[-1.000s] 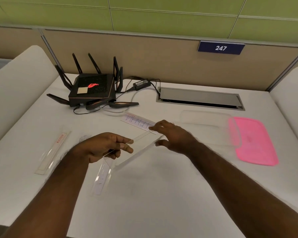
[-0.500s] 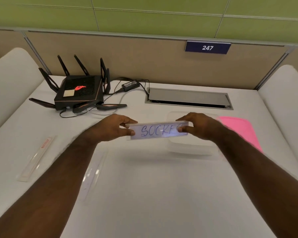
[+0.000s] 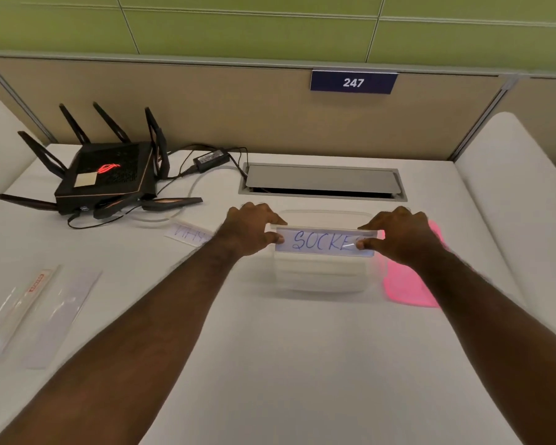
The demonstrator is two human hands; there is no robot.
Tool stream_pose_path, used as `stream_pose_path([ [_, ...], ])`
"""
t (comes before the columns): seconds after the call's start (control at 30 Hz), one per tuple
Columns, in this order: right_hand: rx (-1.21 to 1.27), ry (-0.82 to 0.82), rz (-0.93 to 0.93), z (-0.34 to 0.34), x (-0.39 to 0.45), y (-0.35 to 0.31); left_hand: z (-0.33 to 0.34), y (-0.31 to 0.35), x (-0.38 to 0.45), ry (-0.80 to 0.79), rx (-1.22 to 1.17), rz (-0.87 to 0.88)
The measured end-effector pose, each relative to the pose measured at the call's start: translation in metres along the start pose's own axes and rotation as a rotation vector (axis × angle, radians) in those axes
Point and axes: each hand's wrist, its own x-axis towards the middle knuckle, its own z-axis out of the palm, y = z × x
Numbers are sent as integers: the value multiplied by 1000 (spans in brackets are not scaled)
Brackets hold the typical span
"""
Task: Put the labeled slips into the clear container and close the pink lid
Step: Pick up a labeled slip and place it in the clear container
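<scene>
item: "socke" slip [image 3: 323, 241], which i see pinched endwise by left hand [image 3: 249, 231] and right hand [image 3: 400, 234], above clear container [image 3: 321, 274].

The near half of the tabletop [image 3: 302, 364] lies bare between the two forearms, open to a hand from the front. Over the clear container [image 3: 321, 274] the way down is blocked by the slip [image 3: 321, 241] held across its mouth, pinched at each end by the left hand [image 3: 249, 231] and right hand [image 3: 402, 234]. A black router [image 3: 106, 175] with raised antennas and trailing cables crowds the far left corner, two more slips [image 3: 29, 313] lie at the left edge, and the pink lid [image 3: 405, 284] rests just right of the container
</scene>
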Motion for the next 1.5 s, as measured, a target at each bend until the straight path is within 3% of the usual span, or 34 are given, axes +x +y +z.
stream_pose_path([
  [0.33, -186, -123, 32, 12, -6, -7, 33, 24, 19, -114, 299, 3],
  [0.63, -500, -130, -171, 43, 14, -12, 57, 45, 24, -130, 666, 59],
  [1.1, -623, -220, -190, 50, 32, -25, 71, 65, 41, -252, 788, 24],
  [1.5, -522, -249, -158, 49, 29, -22, 66, 66, 36, -273, 707, 25],
])
